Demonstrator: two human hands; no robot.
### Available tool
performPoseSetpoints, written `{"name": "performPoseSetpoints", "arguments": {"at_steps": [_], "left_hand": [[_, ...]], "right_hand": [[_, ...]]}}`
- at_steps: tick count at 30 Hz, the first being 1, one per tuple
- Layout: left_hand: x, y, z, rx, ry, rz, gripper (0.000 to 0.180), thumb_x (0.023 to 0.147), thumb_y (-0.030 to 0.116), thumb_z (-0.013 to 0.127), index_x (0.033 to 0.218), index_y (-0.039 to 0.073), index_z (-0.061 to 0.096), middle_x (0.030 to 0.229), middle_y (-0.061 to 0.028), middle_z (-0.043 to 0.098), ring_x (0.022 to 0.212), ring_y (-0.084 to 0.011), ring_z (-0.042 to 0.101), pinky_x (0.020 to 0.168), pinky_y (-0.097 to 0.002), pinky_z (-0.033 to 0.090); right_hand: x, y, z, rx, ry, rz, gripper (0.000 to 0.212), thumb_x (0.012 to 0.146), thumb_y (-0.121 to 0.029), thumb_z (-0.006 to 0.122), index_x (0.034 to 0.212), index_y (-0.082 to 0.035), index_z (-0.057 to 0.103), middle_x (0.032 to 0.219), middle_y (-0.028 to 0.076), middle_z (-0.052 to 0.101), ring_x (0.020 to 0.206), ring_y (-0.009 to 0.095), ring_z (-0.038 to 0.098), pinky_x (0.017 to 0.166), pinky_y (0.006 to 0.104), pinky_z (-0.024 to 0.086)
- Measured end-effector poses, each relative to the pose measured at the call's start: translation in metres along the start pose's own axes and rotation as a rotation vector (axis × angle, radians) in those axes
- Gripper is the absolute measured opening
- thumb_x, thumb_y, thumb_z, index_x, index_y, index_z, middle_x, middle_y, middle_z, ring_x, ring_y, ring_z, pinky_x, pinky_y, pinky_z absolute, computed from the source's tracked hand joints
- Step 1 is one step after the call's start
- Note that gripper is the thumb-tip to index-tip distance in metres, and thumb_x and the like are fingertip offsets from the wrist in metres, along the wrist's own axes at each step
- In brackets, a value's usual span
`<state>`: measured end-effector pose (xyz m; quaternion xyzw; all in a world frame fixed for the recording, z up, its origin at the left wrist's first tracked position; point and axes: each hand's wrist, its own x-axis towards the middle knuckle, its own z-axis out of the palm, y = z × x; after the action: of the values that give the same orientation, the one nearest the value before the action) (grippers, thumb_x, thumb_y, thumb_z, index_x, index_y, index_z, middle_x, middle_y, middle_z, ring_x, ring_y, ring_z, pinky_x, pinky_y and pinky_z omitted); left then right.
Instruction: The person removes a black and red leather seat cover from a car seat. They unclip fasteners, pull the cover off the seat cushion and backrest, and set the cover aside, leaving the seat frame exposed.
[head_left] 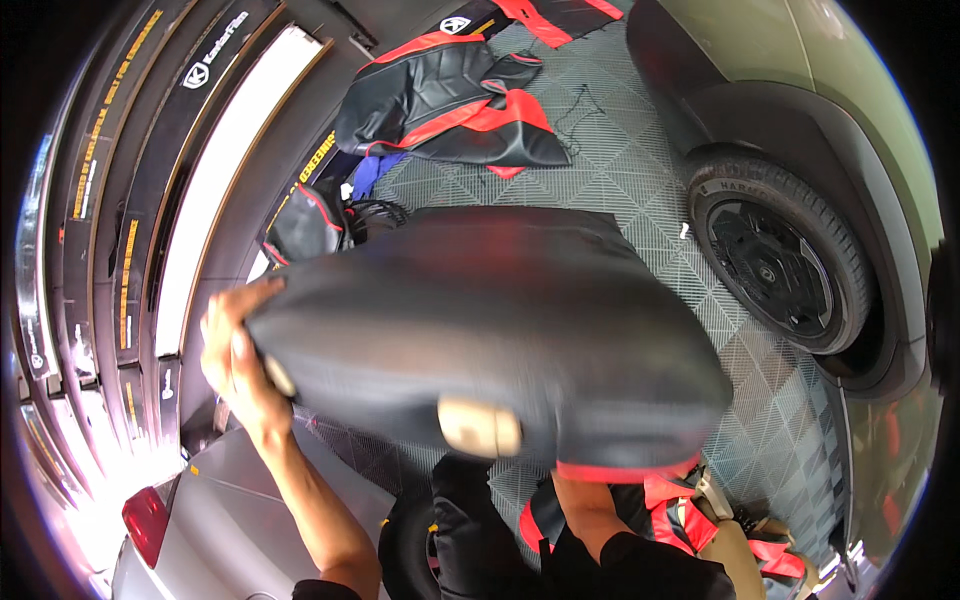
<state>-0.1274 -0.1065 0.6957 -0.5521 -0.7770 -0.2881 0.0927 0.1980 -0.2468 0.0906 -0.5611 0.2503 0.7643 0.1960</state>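
The left hand (238, 350) curls around the left end of a black seat cushion (480, 320) — the right hand is hidden beneath, its grip impossible to tell.

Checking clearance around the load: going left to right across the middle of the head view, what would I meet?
Long white panel → left hand → black seat piece that it grips by the near end → car wheel.

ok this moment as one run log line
left hand: holding padded black leather-like cushion | right hand: hidden by cushion | below: grey patterned floor
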Motion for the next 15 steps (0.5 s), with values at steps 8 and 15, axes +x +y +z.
{"name": "performPoseSetpoints", "arguments": {"at_steps": [8,15], "left_hand": [[-0.123,0.035,-0.104,-0.111,0.001,-0.203,0.063,0.101,0.050,0.038,0.087,-0.003,0.070,0.093,-0.0198,0.075,0.101,-0.0333,0.067,0.111,-0.0565,0.036],[-0.168,0.077,-0.162,-0.163,0.006,-0.416,0.058,0.104,0.036,0.042,0.074,-0.003,0.072,0.085,-0.0142,0.076,0.095,-0.0273,0.070,0.108,-0.0498,0.039]], "right_hand": [[-0.201,-0.136,0.040,-0.214,-0.232,0.016,0.065,0.098,-0.051,0.063,0.149,-0.012,0.050,0.159,0.019,0.038,0.140,0.048,0.037,0.105,0.0554,0.053],[-0.364,-0.159,0.089,-0.370,-0.271,-0.071,0.069,0.100,-0.063,0.055,0.147,-0.012,0.054,0.153,0.017,0.050,0.135,0.038,0.048,0.106,0.0507,0.050]]}}
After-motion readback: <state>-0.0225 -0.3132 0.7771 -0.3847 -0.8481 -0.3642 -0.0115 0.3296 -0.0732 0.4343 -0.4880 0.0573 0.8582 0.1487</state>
